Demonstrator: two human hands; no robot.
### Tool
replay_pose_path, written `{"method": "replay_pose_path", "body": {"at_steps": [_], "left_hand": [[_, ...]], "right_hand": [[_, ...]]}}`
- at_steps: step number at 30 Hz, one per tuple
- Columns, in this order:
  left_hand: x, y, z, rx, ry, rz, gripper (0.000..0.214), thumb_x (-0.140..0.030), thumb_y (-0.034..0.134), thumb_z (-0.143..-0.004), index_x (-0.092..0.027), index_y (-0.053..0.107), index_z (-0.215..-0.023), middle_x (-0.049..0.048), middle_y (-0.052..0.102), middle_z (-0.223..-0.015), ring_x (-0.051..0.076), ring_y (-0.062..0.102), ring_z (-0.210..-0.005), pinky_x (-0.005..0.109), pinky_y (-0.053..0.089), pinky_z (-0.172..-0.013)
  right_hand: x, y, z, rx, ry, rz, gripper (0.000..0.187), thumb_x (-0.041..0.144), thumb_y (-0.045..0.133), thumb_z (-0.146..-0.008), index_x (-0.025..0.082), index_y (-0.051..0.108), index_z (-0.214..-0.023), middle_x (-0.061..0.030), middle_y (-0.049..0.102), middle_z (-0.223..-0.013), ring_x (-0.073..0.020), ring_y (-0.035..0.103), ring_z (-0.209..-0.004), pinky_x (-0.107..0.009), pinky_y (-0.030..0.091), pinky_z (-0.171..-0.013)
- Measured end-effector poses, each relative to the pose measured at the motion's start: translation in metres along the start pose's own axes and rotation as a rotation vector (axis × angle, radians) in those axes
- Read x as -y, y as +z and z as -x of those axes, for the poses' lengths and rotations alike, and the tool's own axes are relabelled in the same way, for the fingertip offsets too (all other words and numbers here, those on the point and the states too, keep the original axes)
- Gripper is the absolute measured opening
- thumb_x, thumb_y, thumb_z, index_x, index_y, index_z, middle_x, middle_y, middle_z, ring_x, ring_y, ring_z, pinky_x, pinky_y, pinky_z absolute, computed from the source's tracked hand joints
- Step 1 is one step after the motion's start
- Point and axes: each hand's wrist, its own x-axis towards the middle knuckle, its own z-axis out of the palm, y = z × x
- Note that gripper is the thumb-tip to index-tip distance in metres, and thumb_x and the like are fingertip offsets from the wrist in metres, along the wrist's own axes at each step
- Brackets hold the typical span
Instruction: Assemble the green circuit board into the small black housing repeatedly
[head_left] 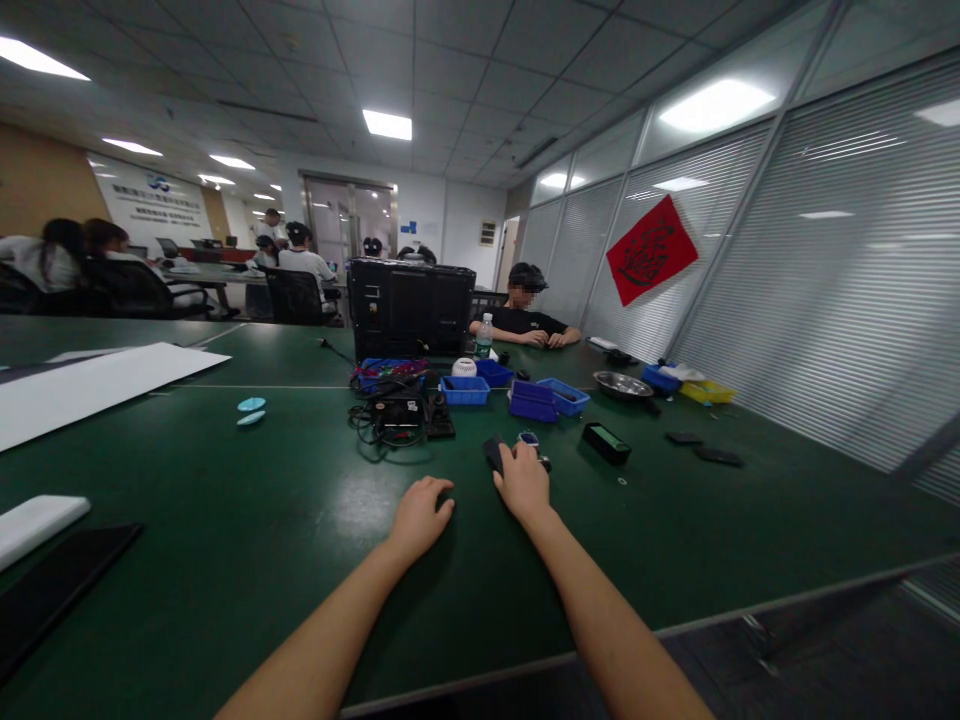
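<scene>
My right hand (521,482) rests on the green table (225,520) with its fingers closed round a small dark flat device (493,452). Just beyond its fingertips sits a small blue-and-white part (529,438). My left hand (420,515) lies on the table a little to the left, fingers curled under, and nothing shows in it. Both forearms reach in from the bottom edge.
Blue bins (465,390) (564,395), a tangle of cables with a black unit (397,415), a black crate (411,308), a metal bowl (622,385) and a black box (606,442) lie ahead. A person sits across the table (525,315). White sheets lie at left (90,385).
</scene>
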Motion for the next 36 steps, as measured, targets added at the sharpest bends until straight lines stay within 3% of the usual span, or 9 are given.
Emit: {"method": "replay_pose_path", "body": {"at_steps": [5, 8, 10, 14, 16, 19, 23, 32, 36], "left_hand": [[0.001, 0.001, 0.000, -0.011, 0.015, -0.011, 0.027, -0.024, 0.049, -0.077, -0.021, 0.060, -0.102, 0.0042, 0.061, -0.100, 0.017, 0.055, -0.093, 0.028, 0.040, -0.084], [0.000, 0.000, 0.000, -0.006, 0.008, -0.011, 0.026, -0.023, 0.049, -0.077, -0.021, 0.060, -0.101, 0.0042, 0.061, -0.099, 0.017, 0.055, -0.093, 0.028, 0.039, -0.084], [0.000, 0.000, 0.000, -0.001, 0.010, -0.008, 0.026, -0.023, 0.049, -0.077, -0.021, 0.060, -0.101, 0.0044, 0.061, -0.100, 0.017, 0.054, -0.094, 0.029, 0.039, -0.085], [0.000, 0.000, 0.000, 0.018, 0.010, -0.002, 0.027, -0.024, 0.049, -0.077, -0.020, 0.061, -0.101, 0.0045, 0.061, -0.100, 0.018, 0.054, -0.095, 0.029, 0.038, -0.087], [0.000, -0.001, 0.000, 0.029, -0.003, 0.000, 0.027, -0.024, 0.049, -0.077, -0.020, 0.061, -0.101, 0.0044, 0.061, -0.101, 0.018, 0.053, -0.096, 0.029, 0.038, -0.088], [-0.002, -0.002, 0.000, 0.036, -0.008, 0.002, 0.027, -0.024, 0.049, -0.078, -0.021, 0.060, -0.101, 0.0040, 0.061, -0.101, 0.018, 0.053, -0.096, 0.029, 0.037, -0.088], [-0.002, -0.002, 0.000, 0.041, -0.002, -0.007, 0.026, -0.024, 0.049, -0.078, -0.021, 0.060, -0.101, 0.0038, 0.061, -0.101, 0.018, 0.053, -0.096, 0.029, 0.037, -0.088], [0.001, 0.001, 0.000, 0.046, 0.006, -0.002, 0.028, -0.025, 0.048, -0.078, -0.020, 0.059, -0.103, 0.0044, 0.061, -0.102, 0.018, 0.053, -0.094, 0.029, 0.037, -0.087], [0.000, 0.000, 0.000, 0.052, -0.005, -0.001, 0.028, -0.025, 0.048, -0.078, -0.020, 0.059, -0.103, 0.0038, 0.060, -0.103, 0.018, 0.052, -0.095, 0.029, 0.037, -0.087]], "right_hand": [[0.018, -0.007, 0.007, -0.010, -0.111, -0.092, 0.038, 0.042, 0.050, -0.079, 0.021, 0.052, -0.109, -0.0133, 0.049, -0.102, -0.0266, 0.041, -0.097, -0.036, 0.039, -0.077], [0.018, -0.010, 0.006, -0.059, -0.102, -0.192, 0.037, 0.044, 0.041, -0.084, 0.020, 0.055, -0.108, -0.0124, 0.051, -0.101, -0.0247, 0.043, -0.098, -0.033, 0.039, -0.078], [0.007, -0.011, 0.001, -0.117, -0.013, -0.241, 0.036, 0.041, 0.036, -0.087, 0.020, 0.058, -0.105, -0.0107, 0.053, -0.101, -0.0220, 0.045, -0.097, -0.029, 0.039, -0.077], [-0.032, -0.008, -0.013, -0.179, 0.306, -0.262, 0.039, 0.037, 0.029, -0.088, 0.018, 0.060, -0.100, -0.0091, 0.056, -0.100, -0.0197, 0.049, -0.093, -0.028, 0.039, -0.076], [-0.049, -0.004, -0.018, -0.114, 0.434, -0.230, 0.040, 0.039, 0.031, -0.086, 0.016, 0.061, -0.102, -0.0115, 0.056, -0.101, -0.0226, 0.050, -0.095, -0.031, 0.039, -0.076], [-0.060, 0.002, -0.022, 0.091, 0.506, -0.211, 0.047, 0.045, 0.034, -0.083, 0.012, 0.059, -0.107, -0.0169, 0.055, -0.105, -0.0275, 0.051, -0.097, -0.034, 0.040, -0.075], [-0.055, 0.009, -0.022, 0.253, 0.506, -0.194, 0.045, 0.046, 0.041, -0.080, 0.012, 0.057, -0.105, -0.0176, 0.055, -0.104, -0.0283, 0.053, -0.095, -0.035, 0.042, -0.072], [-0.055, 0.010, -0.015, 0.039, 0.449, -0.001, 0.034, 0.036, 0.054, -0.074, 0.013, 0.054, -0.100, -0.0150, 0.053, -0.103, -0.0279, 0.048, -0.099, -0.032, 0.042, -0.072], [-0.050, 0.008, -0.014, 0.037, 0.414, 0.013, 0.038, 0.042, 0.058, -0.072, 0.016, 0.053, -0.099, -0.0141, 0.053, -0.104, -0.0274, 0.048, -0.099, -0.033, 0.040, -0.074]]}}
